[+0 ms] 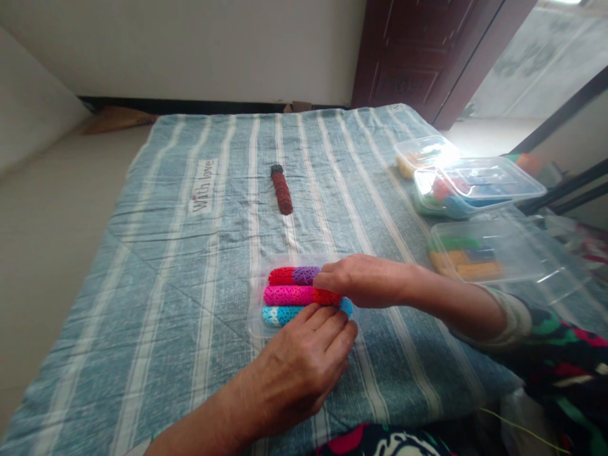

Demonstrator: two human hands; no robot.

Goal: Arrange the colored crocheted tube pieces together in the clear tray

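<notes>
A shallow clear plastic box point(255, 326) in front of me holds three knobbly, patterned rolls lying side by side. The far roll is red and purple point(282, 276), the middle one pink and orange-red point(287, 295), the near one blue with a white band point(287, 315). My left hand point(311, 358) has its fingers bent together on the blue roll. With fingers closed, my right hand point(351, 278) grips the purple end of the far roll; its fingertips are partly hidden. Farther off, a brown roll with a black end point(282, 191) lies on the striped cloth point(228, 253).
At the right stand a lidded clear box point(494, 183) with colourful pieces, a smaller box point(422, 155) behind it, and a nearer box point(468, 259) with green and orange rolls. A label reading "With love" point(203, 185) is on the cloth. Beyond is a dark red door point(427, 57).
</notes>
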